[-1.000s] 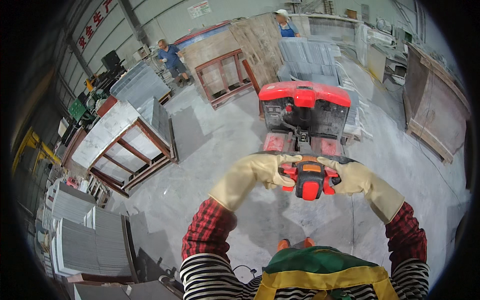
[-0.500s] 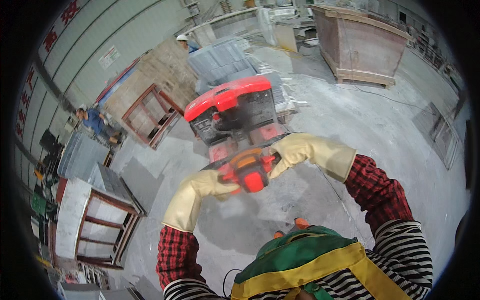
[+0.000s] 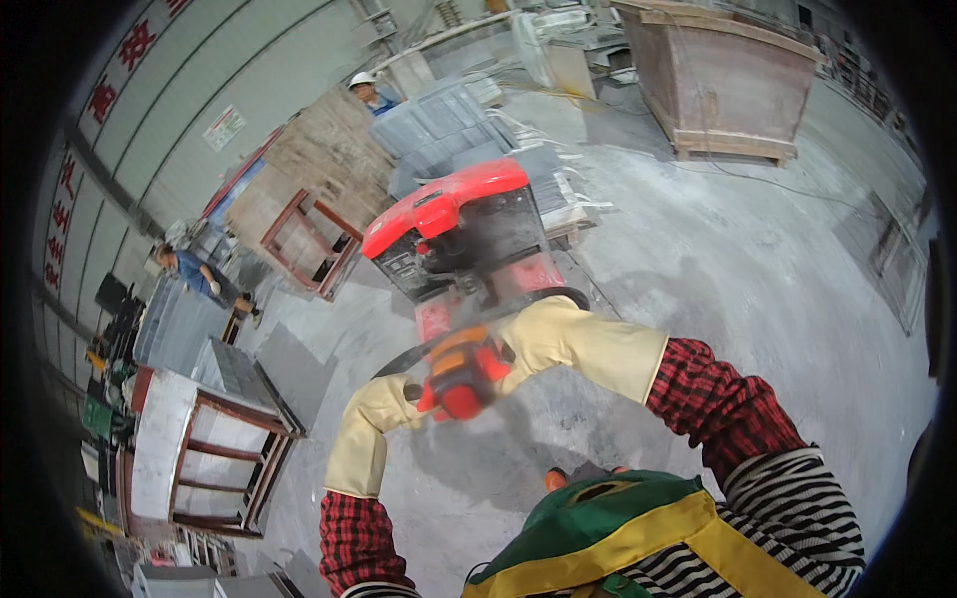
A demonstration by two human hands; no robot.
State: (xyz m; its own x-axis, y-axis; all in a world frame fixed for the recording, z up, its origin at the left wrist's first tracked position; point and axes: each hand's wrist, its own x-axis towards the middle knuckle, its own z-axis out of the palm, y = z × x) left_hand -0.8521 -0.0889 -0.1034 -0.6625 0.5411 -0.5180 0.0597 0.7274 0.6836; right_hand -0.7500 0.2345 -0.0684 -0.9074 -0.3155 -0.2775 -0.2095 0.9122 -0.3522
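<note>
A red and black powered pallet truck (image 3: 446, 207) stands in front of me in the head view. Its tiller handle (image 3: 457, 371), with an orange and red control head, points toward me and is slightly blurred. My left hand (image 3: 371, 424), in a cream rubber glove, is closed round the left end of that handle. On its other side my right hand (image 3: 563, 342), gloved the same way, grips the handle close to the control head. The handle slants, its right side farther from me. The fingertips of both gloves are partly hidden.
Stacked grey stone slabs (image 3: 436, 127) lie beyond the truck. A large wooden crate (image 3: 720, 85) stands far right. On the left are a red-framed rack (image 3: 221, 460) and another frame (image 3: 311, 244). One person (image 3: 194, 274) bends at the left; another (image 3: 371, 97) is behind the slabs.
The handle has swung left and toward me and tilted more. My right hand has moved left and lower with it; my left hand has shifted slightly left and nearer. Both have kept their grip.
</note>
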